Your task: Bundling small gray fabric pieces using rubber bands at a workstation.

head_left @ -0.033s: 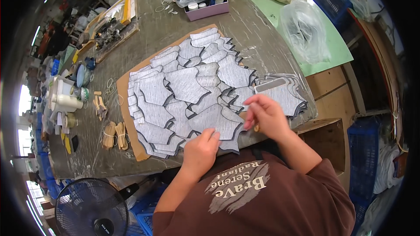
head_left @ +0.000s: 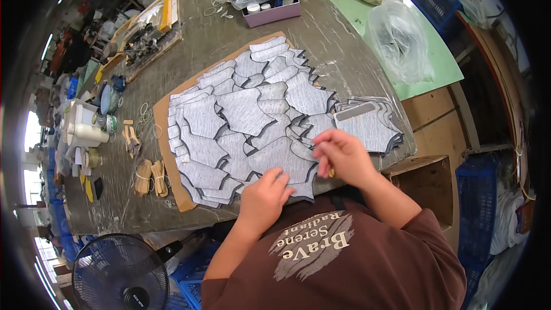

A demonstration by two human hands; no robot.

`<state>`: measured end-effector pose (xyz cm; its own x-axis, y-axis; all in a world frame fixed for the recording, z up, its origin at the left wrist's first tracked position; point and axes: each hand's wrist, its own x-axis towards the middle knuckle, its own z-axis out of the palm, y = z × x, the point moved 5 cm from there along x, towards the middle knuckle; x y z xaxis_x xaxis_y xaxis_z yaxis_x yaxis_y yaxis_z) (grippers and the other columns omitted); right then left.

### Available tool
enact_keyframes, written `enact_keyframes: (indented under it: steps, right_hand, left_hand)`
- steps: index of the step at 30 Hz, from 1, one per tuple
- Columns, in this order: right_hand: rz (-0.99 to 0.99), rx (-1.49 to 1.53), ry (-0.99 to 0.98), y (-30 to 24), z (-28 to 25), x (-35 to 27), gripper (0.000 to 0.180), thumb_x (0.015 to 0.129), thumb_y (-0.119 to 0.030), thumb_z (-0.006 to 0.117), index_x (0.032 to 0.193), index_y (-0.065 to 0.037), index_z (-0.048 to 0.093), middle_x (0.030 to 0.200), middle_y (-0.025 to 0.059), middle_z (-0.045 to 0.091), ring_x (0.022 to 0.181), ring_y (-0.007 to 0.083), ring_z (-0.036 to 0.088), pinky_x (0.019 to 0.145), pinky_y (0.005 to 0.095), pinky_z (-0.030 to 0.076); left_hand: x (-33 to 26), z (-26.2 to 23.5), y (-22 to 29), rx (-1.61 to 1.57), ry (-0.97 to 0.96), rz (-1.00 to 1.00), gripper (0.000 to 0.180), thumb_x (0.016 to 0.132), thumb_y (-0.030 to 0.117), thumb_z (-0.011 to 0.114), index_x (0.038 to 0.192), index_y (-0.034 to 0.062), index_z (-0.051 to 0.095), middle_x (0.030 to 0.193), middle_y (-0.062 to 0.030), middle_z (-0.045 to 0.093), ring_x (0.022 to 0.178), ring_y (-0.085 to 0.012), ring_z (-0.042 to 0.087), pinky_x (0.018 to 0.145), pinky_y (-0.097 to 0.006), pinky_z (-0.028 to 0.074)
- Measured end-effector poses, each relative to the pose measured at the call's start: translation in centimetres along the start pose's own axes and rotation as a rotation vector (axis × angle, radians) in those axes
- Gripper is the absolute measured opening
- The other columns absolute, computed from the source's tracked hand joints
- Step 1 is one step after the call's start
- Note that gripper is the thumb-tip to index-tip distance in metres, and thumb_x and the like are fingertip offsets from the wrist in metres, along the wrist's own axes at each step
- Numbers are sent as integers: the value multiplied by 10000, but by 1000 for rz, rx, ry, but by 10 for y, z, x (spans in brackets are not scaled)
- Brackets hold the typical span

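Many grey fabric-like cut pieces (head_left: 247, 112) with dark edges overlap on a brown cardboard sheet (head_left: 185, 200). My left hand (head_left: 265, 198) rests at the near edge of the front cut piece (head_left: 275, 156), its fingers stretched over it and its thumb apart. Over that piece's right end, my right hand (head_left: 342, 158) is curled, with thumb and fingers drawn together. A small yellowish thing (head_left: 332, 173) shows under its palm, mostly hidden. Beyond the right hand lies a fanned stack of similar pieces (head_left: 367, 116) with a darker grey strip on top.
Left of the cardboard lie bundles of tan strips (head_left: 150, 178) and rubber bands (head_left: 144, 113). A purple box (head_left: 272, 16) with jars stands at the back. To the right is a green sheet (head_left: 442, 63) bearing plastic bags (head_left: 399, 40). A black fan (head_left: 120, 275) stands front left.
My right hand has shifted slightly left and down over the front piece. The left hand's thumb and forefinger have spread a little; the pieces lie as before.
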<state>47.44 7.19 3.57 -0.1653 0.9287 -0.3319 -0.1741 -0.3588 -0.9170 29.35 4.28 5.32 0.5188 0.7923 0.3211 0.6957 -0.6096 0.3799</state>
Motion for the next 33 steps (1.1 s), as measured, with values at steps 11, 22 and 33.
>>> enact_keyframes:
  steps: [11,22,33]
  right_hand:
    - [-316,-522,-367,11,69,3,103,779,-99,612,796,-3,648,711,134,630,632,243,608,592,324,470]
    - [-258,-370,-388,19,68,6,69,765,-63,631,756,6,638,672,81,629,602,142,589,570,273,453]
    - [377,376,-511,44,69,2,34,818,-54,603,822,-22,596,695,60,604,434,43,395,389,177,266]
  left_hand:
    - [-1,0,-5,-364,104,-160,932,752,683,465,1331,-28,298,1069,-190,459,846,-305,548,605,-362,487]
    - [0,3,-12,-579,176,-90,853,820,616,475,1322,-51,303,1031,-156,473,780,-215,543,591,-298,472]
    - [-14,13,-30,-1043,161,-492,227,921,181,531,1072,16,568,974,-89,554,634,-89,525,572,-200,446]
